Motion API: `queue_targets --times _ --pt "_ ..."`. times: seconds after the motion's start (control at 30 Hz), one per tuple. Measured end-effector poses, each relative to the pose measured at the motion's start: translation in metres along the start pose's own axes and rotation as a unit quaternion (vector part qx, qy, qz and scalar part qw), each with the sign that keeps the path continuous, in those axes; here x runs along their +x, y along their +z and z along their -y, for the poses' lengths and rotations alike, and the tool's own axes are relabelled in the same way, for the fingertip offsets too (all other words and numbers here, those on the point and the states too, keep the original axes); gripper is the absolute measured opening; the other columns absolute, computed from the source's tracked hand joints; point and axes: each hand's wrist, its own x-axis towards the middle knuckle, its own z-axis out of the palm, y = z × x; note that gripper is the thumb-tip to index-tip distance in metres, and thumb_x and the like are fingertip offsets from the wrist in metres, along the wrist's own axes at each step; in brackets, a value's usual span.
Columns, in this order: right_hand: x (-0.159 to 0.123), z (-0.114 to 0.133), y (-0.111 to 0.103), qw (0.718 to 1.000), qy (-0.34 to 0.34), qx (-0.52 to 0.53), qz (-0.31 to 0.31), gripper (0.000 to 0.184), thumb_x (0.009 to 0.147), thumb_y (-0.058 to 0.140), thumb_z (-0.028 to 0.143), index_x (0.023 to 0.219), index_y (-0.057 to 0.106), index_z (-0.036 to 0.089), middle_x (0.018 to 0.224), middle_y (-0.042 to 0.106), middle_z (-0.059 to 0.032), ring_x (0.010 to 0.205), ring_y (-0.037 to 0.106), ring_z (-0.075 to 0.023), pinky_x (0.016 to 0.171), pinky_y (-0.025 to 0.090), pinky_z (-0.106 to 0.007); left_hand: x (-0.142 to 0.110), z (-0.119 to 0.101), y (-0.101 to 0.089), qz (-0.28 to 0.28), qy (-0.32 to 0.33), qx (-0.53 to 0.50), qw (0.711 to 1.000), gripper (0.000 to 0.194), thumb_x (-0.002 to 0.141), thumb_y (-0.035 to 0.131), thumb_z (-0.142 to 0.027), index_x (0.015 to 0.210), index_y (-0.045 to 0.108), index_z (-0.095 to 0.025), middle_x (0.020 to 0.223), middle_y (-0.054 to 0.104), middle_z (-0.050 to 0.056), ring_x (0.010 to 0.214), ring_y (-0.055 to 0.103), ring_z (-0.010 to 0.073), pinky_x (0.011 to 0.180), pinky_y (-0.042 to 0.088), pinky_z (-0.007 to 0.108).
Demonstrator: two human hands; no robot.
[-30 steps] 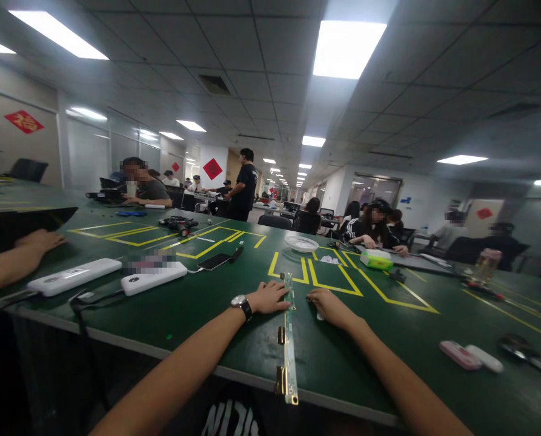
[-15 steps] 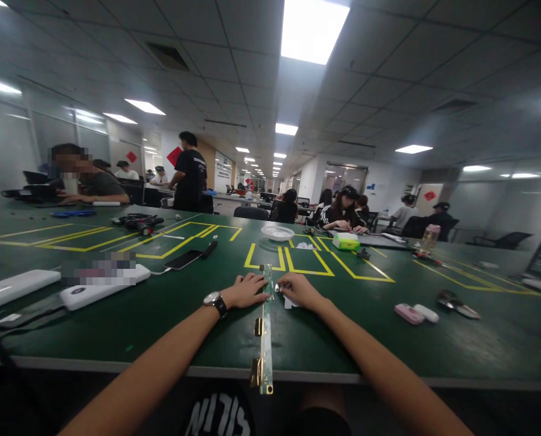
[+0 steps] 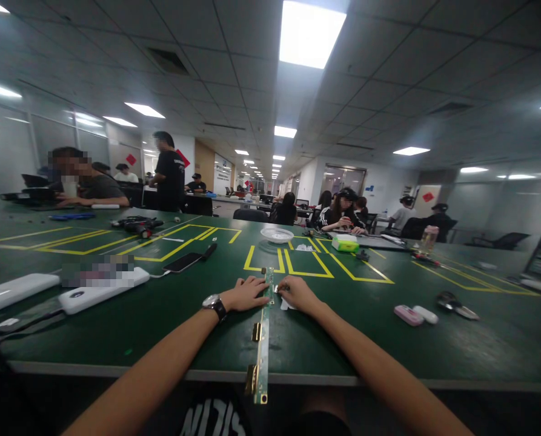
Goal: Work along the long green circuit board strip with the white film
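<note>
A long narrow circuit-board strip (image 3: 263, 339) with gold connectors lies lengthwise on the green table (image 3: 352, 339), its near end past the front edge. My left hand (image 3: 246, 293), a watch on its wrist, rests flat with fingers spread against the strip's left side near the far end. My right hand (image 3: 297, 293) sits on the strip's right side, fingers curled over a small white scrap (image 3: 285, 304); a tiny bright object shows at the fingertips, too small to name.
White power banks (image 3: 102, 289) and a phone (image 3: 182, 261) lie at left. A white dish (image 3: 277, 234) and a green box (image 3: 345, 243) stand beyond. Pink and white cases (image 3: 414, 314) lie at right. Yellow tape marks the table. Other people sit and stand farther off.
The view swung right and levelled over the second. My right hand closed in on the strip's far end and stays there; the strip's near end has shifted slightly left.
</note>
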Motion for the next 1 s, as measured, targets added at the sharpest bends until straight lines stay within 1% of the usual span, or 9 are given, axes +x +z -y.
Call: queue_targets --times 0.23,0.43,0.63,0.77,1.0 --pt "0.000 -0.004 0.001 0.999 -0.025 0.023 0.007 0.017 0.077 0.059 0.014 0.085 0.073 0.019 0.086 0.069 -0.0047 0.083 0.062 -0.0167 0.079 0.044 -0.025 0.000 -0.001 -0.001 0.004 0.001 -0.005 1.000 0.059 0.093 0.029 -0.061 0.143 0.031 -0.030 0.149 0.028 0.006 0.130 0.024 0.0316 0.097 0.023 0.054" --pt "0.000 -0.008 0.002 0.998 -0.042 0.039 0.008 0.016 0.077 0.060 0.014 0.083 0.073 0.020 0.089 0.071 -0.0041 0.085 0.063 -0.0170 0.082 0.044 -0.027 0.000 -0.001 -0.002 0.024 0.004 -0.011 1.000 0.057 0.093 0.028 -0.060 0.144 0.028 -0.035 0.152 0.022 0.001 0.130 0.024 0.0339 0.097 0.021 0.055" --pt "-0.004 -0.010 0.000 0.997 -0.050 0.060 0.002 0.016 0.079 0.059 0.017 0.086 0.073 0.021 0.090 0.072 -0.0040 0.086 0.064 -0.0179 0.083 0.045 -0.029 0.000 -0.003 -0.004 0.027 0.009 -0.004 1.000 0.057 0.093 0.027 -0.059 0.144 0.027 -0.034 0.152 0.022 0.002 0.129 0.024 0.0339 0.097 0.021 0.055" --pt "-0.005 -0.010 -0.003 0.994 -0.066 0.085 0.000 0.016 0.079 0.059 0.016 0.086 0.073 0.020 0.088 0.072 -0.0042 0.084 0.065 -0.0171 0.081 0.046 -0.027 0.000 -0.003 -0.005 0.033 0.009 -0.005 0.999 0.057 0.093 0.029 -0.059 0.144 0.027 -0.035 0.152 0.023 0.002 0.130 0.024 0.0341 0.097 0.021 0.056" --pt "-0.005 -0.012 -0.002 0.992 -0.077 0.102 -0.008 0.017 0.080 0.058 0.015 0.086 0.073 0.020 0.089 0.072 -0.0031 0.086 0.065 -0.0161 0.082 0.046 -0.026 0.002 -0.004 -0.004 0.032 0.015 -0.004 0.999 0.056 0.093 0.029 -0.058 0.144 0.028 -0.034 0.152 0.023 0.002 0.129 0.024 0.0342 0.098 0.020 0.055"
